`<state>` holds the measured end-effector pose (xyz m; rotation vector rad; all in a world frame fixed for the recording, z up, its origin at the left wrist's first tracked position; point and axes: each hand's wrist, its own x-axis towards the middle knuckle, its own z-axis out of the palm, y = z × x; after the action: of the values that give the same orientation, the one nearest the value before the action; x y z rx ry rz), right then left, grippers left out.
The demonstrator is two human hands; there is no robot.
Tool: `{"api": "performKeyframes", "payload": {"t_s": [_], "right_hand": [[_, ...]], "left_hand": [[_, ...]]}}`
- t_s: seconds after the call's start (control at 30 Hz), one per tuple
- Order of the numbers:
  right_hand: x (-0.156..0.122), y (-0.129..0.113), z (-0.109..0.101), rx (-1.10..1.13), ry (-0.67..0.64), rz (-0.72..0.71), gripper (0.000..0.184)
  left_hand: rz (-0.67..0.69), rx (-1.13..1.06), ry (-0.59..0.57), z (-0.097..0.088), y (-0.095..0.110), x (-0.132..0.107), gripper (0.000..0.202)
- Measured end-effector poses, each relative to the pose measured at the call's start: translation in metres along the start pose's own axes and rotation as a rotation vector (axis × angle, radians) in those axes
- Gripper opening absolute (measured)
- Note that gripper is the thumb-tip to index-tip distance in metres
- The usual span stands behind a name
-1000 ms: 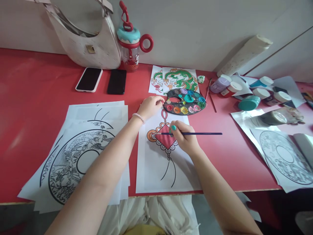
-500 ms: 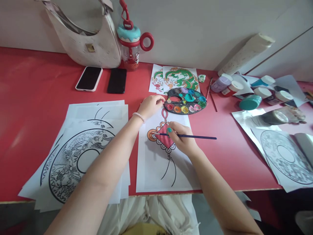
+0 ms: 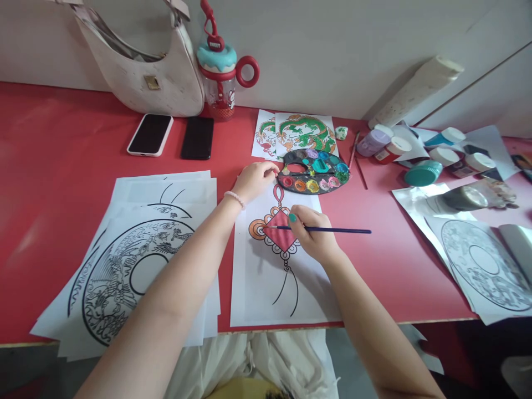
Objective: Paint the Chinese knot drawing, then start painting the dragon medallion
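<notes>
My right hand (image 3: 313, 233) grips a dark blue paintbrush (image 3: 344, 229), its tip on the left corner of a red diamond in a knot drawing. The drawing is on a white sheet (image 3: 257, 293); its top loop is red and its left rings are orange. My left hand (image 3: 260, 180) rests at the sheet's upper left with fingers curled, the fingertips by the left edge of a black paint palette (image 3: 305, 173). Whether those fingers pinch anything is hidden. Several wells of the palette hold coloured paint.
Line-drawing sheets (image 3: 166, 299) lie at left, below two phones (image 3: 150, 134). A handbag (image 3: 141, 77) and a tumbler (image 3: 220, 83) stand behind. Dragon pictures (image 3: 307, 130) lie beyond the palette. Paint jars (image 3: 424, 173), a jar of dark liquid (image 3: 465, 198) and more sheets (image 3: 477, 266) are at right.
My right hand and the paintbrush have shifted slightly to the right, the tip staying near the diamond's left corner. My left hand holds the same place. The whole view has moved a little.
</notes>
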<state>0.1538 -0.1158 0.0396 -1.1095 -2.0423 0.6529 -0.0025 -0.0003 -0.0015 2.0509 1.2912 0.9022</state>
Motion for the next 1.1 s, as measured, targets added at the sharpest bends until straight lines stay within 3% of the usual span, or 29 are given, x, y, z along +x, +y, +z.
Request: {"api": "performKeyframes", "payload": {"t_s": [0.1,0.23,0.3,0.4,0.6,0.97,1.1], "right_hand": [[-0.001,0.007,-0.006,0.037,0.071,0.053,0.031],[-0.001,0.026,-0.021,-0.048,0.412,0.156,0.027],[0.000,0.037,-0.030,-0.140,0.511,0.216,0.024],[0.003,0.049,-0.037,-0.266,0.478,0.243,0.019],[0.009,0.057,-0.034,-0.403,0.341,0.092,0.019],[0.011,0.055,-0.034,-0.437,0.355,0.055,0.021],[0.011,0.049,-0.033,-0.398,0.435,0.124,0.028]], "left_hand": [[0.001,-0.002,-0.001,0.000,0.000,0.000,0.021],[0.000,-0.001,-0.008,-0.001,0.001,0.001,0.020],[0.005,0.000,-0.009,-0.001,0.001,0.001,0.019],[0.007,-0.008,-0.004,0.000,0.001,0.001,0.019],[0.007,-0.013,-0.006,0.001,-0.001,0.001,0.019],[0.003,-0.013,-0.007,-0.001,0.001,0.001,0.019],[-0.011,-0.027,-0.008,-0.001,0.002,0.000,0.019]]}}
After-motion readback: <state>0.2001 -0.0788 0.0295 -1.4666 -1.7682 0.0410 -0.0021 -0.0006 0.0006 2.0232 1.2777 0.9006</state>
